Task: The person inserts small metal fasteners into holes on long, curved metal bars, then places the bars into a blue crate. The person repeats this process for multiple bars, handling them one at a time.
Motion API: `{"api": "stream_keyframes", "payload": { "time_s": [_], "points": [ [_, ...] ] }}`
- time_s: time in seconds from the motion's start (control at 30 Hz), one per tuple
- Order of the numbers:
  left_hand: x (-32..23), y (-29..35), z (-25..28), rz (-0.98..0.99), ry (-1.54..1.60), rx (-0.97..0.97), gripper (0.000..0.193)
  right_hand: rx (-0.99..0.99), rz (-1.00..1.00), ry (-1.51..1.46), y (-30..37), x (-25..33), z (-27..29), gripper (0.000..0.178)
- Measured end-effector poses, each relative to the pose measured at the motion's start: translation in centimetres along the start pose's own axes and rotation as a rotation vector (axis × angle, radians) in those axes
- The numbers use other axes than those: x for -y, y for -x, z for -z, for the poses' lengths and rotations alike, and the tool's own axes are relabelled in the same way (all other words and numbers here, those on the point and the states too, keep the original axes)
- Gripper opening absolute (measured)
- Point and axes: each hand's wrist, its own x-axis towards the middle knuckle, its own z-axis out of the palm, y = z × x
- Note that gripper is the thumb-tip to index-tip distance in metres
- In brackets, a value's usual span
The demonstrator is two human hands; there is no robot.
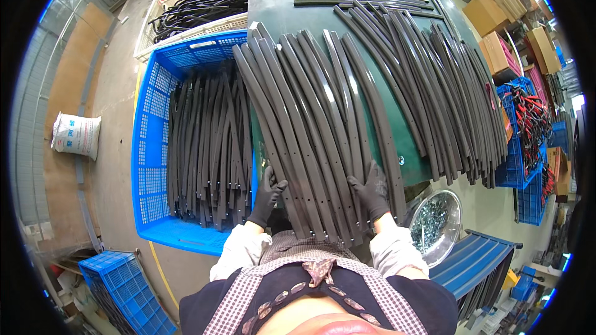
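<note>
Head camera gives me both gloved hands at the near ends of a batch of dark strips (pixel 304 142), which lies lengthwise over the table's front, ends toward the person's apron (pixel 288 243). The left hand (pixel 266 198) flanks the batch's left edge, its thumb apart from the fingers and laid toward the strips. The right hand (pixel 374 193) sits near the right edge, just left of the outermost strip, thumb likewise spread inward; I see no pinch, and cannot tell whether any fingertips reach underneath. I judge that the two-sided hold keeps the loose strips side by side and their ends roughly level.

Near the right hand, a metal bowl (pixel 458 222) holds small shiny parts, presumably within easy reach. Left of the batch, a blue crate (pixel 151 167) stands beside the table with more strips laid lengthwise, probably to stop them tangling. Farther right, a fanned row of strips (pixel 434 99) covers the green table (pixel 406 155). Beyond the blue crate, a white crate (pixel 146 37) holds jumbled black bent pieces (pixel 198 11).
</note>
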Motion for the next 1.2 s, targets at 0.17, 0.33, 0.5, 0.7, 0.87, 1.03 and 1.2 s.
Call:
{"api": "stream_keyframes", "payload": {
  "time_s": [0.17, 0.33, 0.5, 0.7, 0.87, 1.03, 1.2],
  "points": [
    [-4.5, 0.9, -0.9, -0.064, -0.150, 0.046, 0.076, 0.054, -0.228, -0.147, -4.1, -1.1, 0.6, 0.104],
    [-4.1, 0.6, -0.6, -0.063, -0.068, 0.048, 0.078, 0.152, -0.226, -0.255, -2.3, 2.0, 0.5, 0.096],
    [-4.0, -0.8, 1.4, 0.007, 0.062, 0.145, 0.075, 0.300, -0.171, -0.472, -2.3, 4.3, 1.5, 0.083],
    [-2.2, -2.2, 3.5, -0.082, -0.200, -0.045, 0.079, 0.546, -0.163, -0.811, -2.1, 5.2, -0.9, 0.081],
    [-1.8, -2.2, 3.9, -0.080, 0.025, -0.110, 0.089, 0.683, -0.199, -1.071, -1.6, 6.5, -1.9, 0.057],
    [-3.0, -1.4, 4.6, 0.053, 0.121, -0.007, 0.094, 0.650, -0.133, -1.056, -1.5, 7.6, -1.9, 0.056],
    [-4.8, -0.9, 5.3, 0.115, 0.105, 0.042, 0.096, 0.687, -0.206, -1.308, -0.7, 9.1, -4.4, 0.072]
  ]
}}
